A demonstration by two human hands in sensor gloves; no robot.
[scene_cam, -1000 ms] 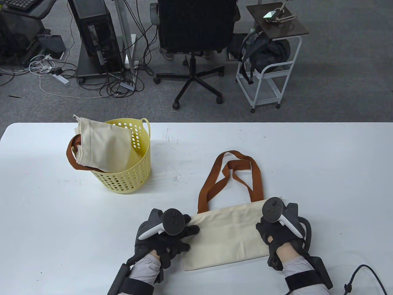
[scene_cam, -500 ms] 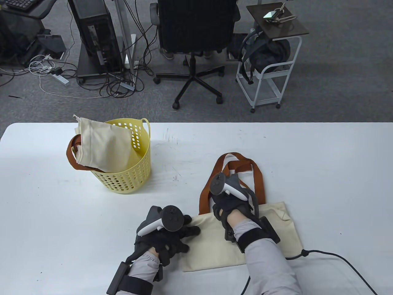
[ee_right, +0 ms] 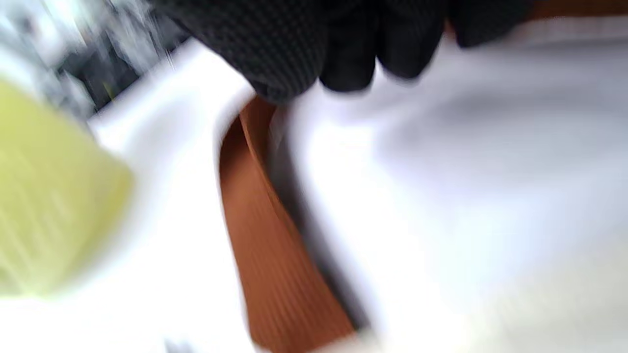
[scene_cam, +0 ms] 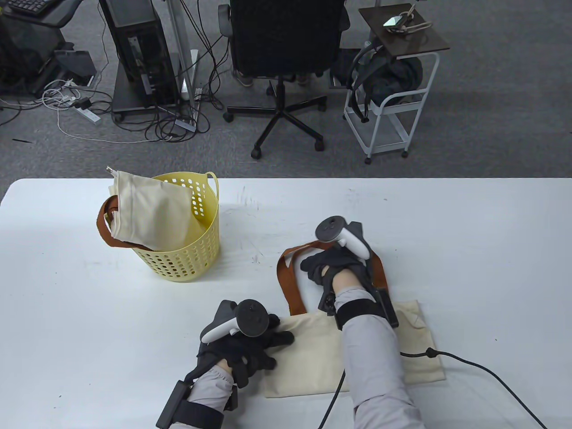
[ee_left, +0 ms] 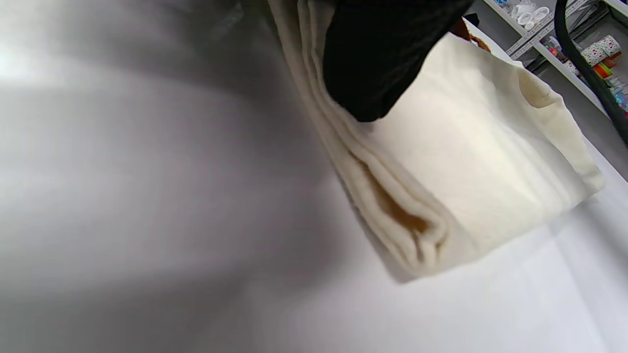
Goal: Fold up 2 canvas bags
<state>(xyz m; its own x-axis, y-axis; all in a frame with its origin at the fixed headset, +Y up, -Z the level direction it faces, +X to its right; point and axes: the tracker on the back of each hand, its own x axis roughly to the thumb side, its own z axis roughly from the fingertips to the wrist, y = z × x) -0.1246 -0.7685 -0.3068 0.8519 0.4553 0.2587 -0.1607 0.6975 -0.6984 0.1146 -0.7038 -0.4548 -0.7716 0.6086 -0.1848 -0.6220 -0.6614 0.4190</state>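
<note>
A cream canvas bag [scene_cam: 308, 357] lies folded on the white table [scene_cam: 469, 250], its brown handles [scene_cam: 285, 277] pointing away from me. My left hand [scene_cam: 272, 344] rests on the bag's left edge with fingers spread; the left wrist view shows a finger [ee_left: 378, 63] on the layered folded edge [ee_left: 466, 162]. My right hand [scene_cam: 315, 268] reaches over the bag and grips the handles near their top. In the blurred right wrist view its fingers [ee_right: 343, 54] curl over the brown strap [ee_right: 274, 255]. A second canvas bag [scene_cam: 147, 214] sits bunched in the yellow basket [scene_cam: 187, 263].
The basket stands on the table's left half and shows as a yellow blur in the right wrist view [ee_right: 49, 196]. A black cable [scene_cam: 482, 366] trails from my right arm across the table's front right. An office chair [scene_cam: 286, 53] and a white cart [scene_cam: 389, 111] stand beyond the far edge.
My right hand left the bag's right edge, reached forward and took the handles, dragging their loop down and to the left. My left hand stayed on the left edge.
</note>
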